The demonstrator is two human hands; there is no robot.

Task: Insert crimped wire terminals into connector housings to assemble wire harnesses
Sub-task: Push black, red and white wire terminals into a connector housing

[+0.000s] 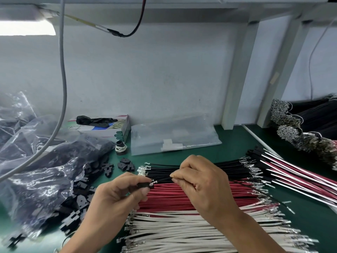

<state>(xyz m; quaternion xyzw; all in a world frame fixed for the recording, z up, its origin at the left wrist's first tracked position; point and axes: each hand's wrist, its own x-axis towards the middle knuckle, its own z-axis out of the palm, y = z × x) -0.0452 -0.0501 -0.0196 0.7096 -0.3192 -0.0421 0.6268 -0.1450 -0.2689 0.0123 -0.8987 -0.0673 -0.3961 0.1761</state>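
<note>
1. Right over the wire piles at the front of the bench, the left hand (116, 190) pinches a small black connector housing (144, 185) between thumb and fingertips, opening turned toward the other hand.
2. The right hand (197, 181) pinches a single black wire (163, 179) a little back from its end, and the crimped terminal (152, 183) sits right at the housing's mouth. Can't tell if it's started going in or is just touching, it's tiny and a bit blurry.
3. Underneath the hands: a row of black wires (209, 168), then red wires (191, 198), then white wires (173, 230), all loose with bare terminals at both ends.
4. To the left, loose black housings (125, 166) lie scattered on the green mat (237, 143), spilling from a clear plastic bag (45, 179) full of more.
5. Off to the right there's a stack of red, white and black leads (291, 170) with black ends, probably finished harnesses but I wouldn't swear to it.
6. Progress guess: this housing is on its first wire by the look of it, so red and white likely still to go, and those piles mean loads left overall.
</note>
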